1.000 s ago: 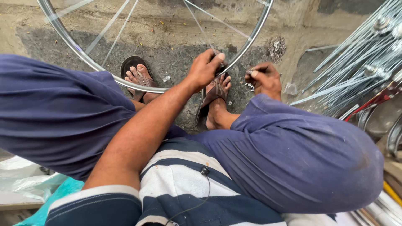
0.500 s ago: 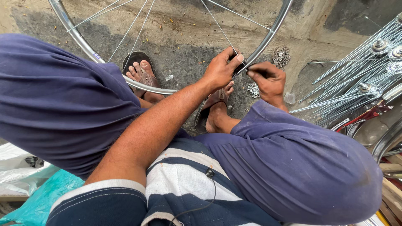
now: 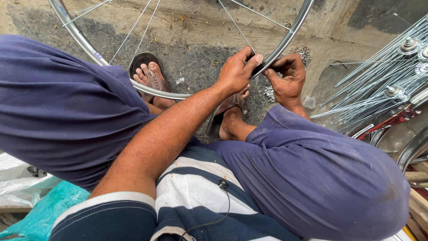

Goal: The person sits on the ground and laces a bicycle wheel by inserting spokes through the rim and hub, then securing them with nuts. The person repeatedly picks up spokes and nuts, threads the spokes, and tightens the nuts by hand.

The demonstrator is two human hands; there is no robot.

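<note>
A shiny metal bicycle wheel rim [image 3: 80,42] with thin spokes [image 3: 238,29] stands upright on the concrete ground between my knees. My left hand [image 3: 236,71] grips the rim's lower right part, thumb on top. My right hand [image 3: 287,80] is closed against the same stretch of rim from the other side, fingers curled around something small that I cannot make out. Both feet in brown sandals [image 3: 149,73] rest under the rim.
A bundle of loose hubs with spokes [image 3: 383,89] lies at the right, with more rims [image 3: 414,147] behind my right knee. Small metal nipples [image 3: 304,54] are scattered on the ground. Teal and white plastic bags [image 3: 40,205] lie at the lower left.
The view has shifted slightly; the rim and both hands sit a little to the right and higher in the picture. The hands keep their grip on the rim.
</note>
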